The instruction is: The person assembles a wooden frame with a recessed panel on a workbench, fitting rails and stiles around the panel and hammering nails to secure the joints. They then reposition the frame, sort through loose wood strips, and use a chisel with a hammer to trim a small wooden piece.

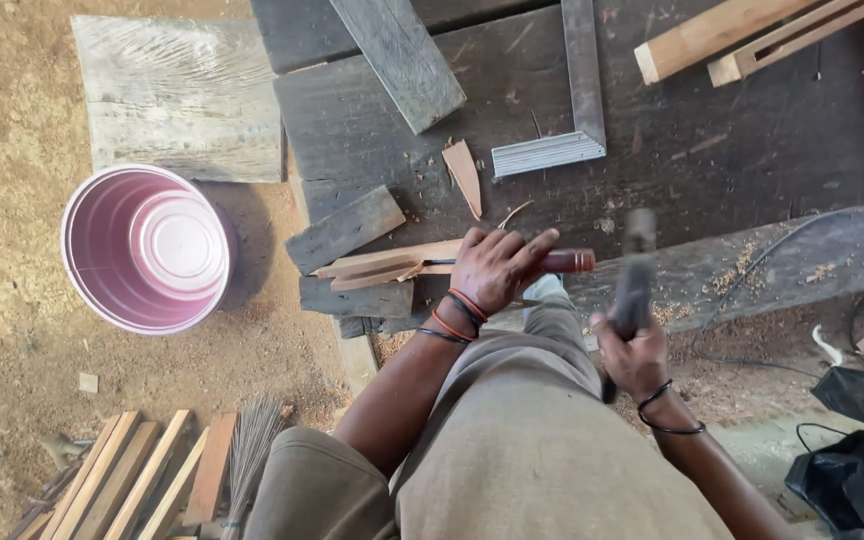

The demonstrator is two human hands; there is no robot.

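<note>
Nearest, the right hand (632, 350) has its grip closed on a blurred hammer (637, 270), raised upright. Beyond it, the left hand (497, 268) wraps a red-handled chisel (562, 262) lying crosswise, blade pointing left into a pale wood piece (382, 268) at the surface (732, 150) edge; the piece looks partly split, chips lying about, cutting apparently unfinished.

Bare forearms, red and black bands on left wrist (455, 318), black bands on right wrist (668, 410), khaki trousers (512, 440)
</note>
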